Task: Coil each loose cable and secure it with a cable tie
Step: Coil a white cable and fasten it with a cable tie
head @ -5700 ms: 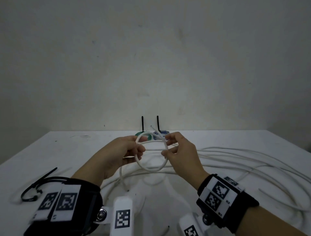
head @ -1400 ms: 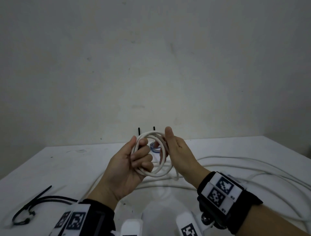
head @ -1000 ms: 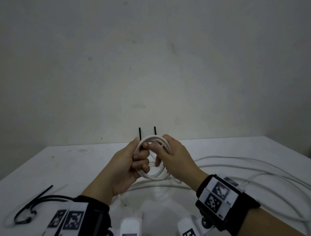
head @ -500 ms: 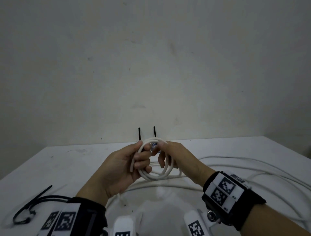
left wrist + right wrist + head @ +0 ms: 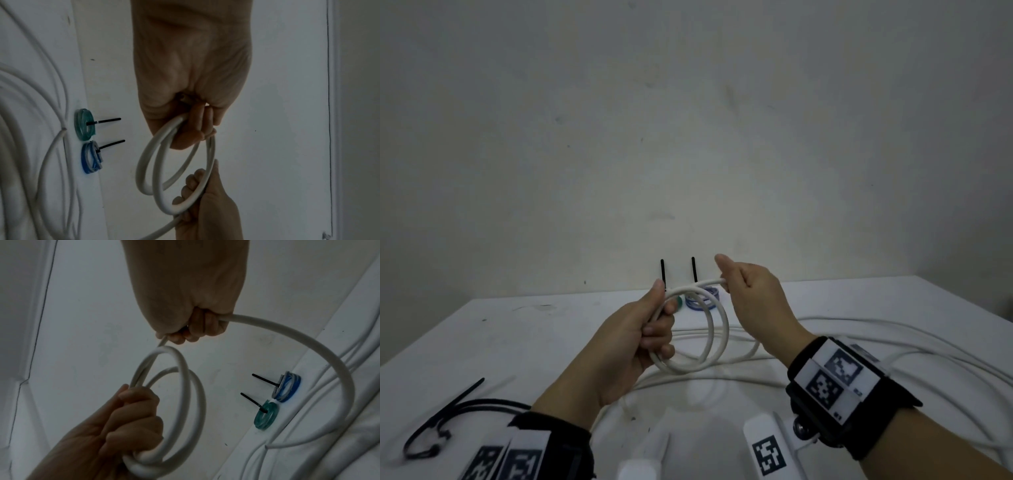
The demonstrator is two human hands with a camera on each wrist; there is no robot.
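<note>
The left hand [image 5: 635, 337] holds a small coil [image 5: 700, 334] of the white cable [image 5: 859, 342] above the tabletop [image 5: 517, 329]. Its fingers [image 5: 659, 330] are curled around the left side of the loops, and the thumb lies on top of them. The coil has about two or three loops. It stands nearly upright, with its open face turned toward the person and the wall, so its axis runs roughly away from the person.

The right hand [image 5: 753, 301] grips the next part of the same cable just beside the top of the coil. Its fingers [image 5: 202, 326] are closed around the cable and the thumb points up. From this hand the cable bends in a wide arc down to the tabletop, where the rest lies in long loose curves on the right side.

Behind the hands, near the wall, a green coil [image 5: 266, 416] and a blue coil [image 5: 286, 388] lie flat on the tabletop, just beside each other. Each one has a black cable tie [image 5: 662, 272] whose tail stands up straight.

More black cable ties [image 5: 445, 421] lie at the near left of the tabletop, one of them closed in a loop.
</note>
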